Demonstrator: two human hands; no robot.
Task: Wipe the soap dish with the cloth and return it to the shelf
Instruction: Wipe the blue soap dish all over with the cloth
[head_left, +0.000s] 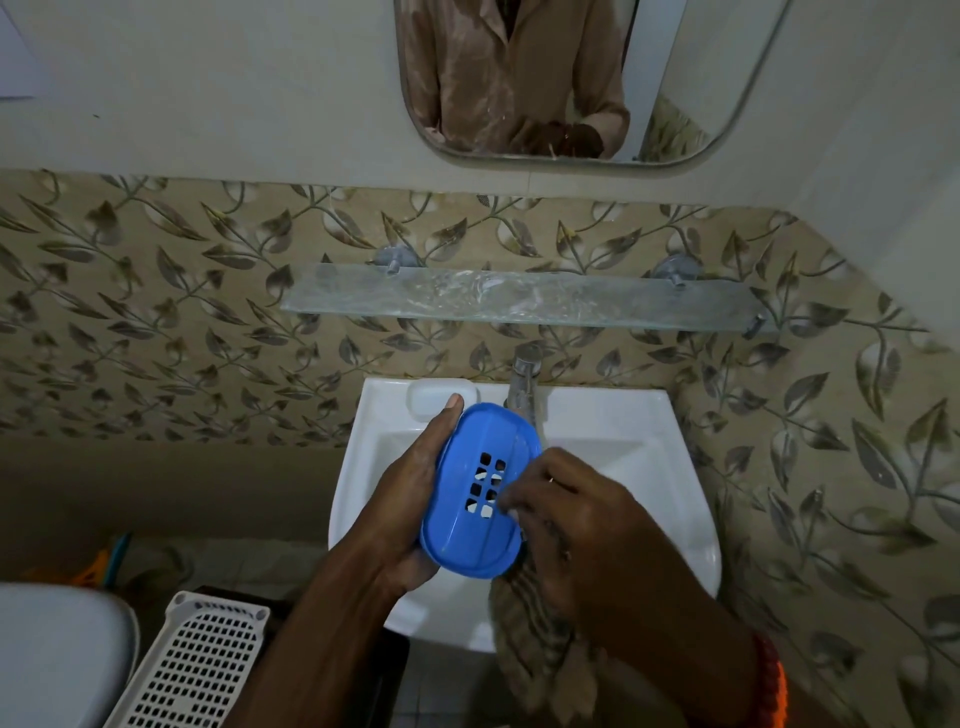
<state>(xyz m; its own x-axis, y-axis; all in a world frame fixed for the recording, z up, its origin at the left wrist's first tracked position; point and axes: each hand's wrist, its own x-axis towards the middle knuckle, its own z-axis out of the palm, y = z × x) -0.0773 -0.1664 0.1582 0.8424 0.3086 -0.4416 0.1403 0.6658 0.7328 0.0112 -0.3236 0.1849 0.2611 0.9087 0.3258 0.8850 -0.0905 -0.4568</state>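
L hand (410, 512) grips blue soap dish (480, 491) along its left edge, thumb tip at far rim, fingers wrapped underneath; dish tilted, slotted face toward camera, held over white sink (613, 457). R hand (576, 525) closed on brown patterned cloth (540, 639), fingertips pressed to dish's right side by the drain holes; cloth hangs below hand toward near rim of sink. Orange band at R wrist. Metal tap (523, 384) just beyond dish at far side. Glass shelf (519, 296) on leaf-print tile wall above tap. Mirror (571, 78) farther up. White perforated basket (192, 670) near left.
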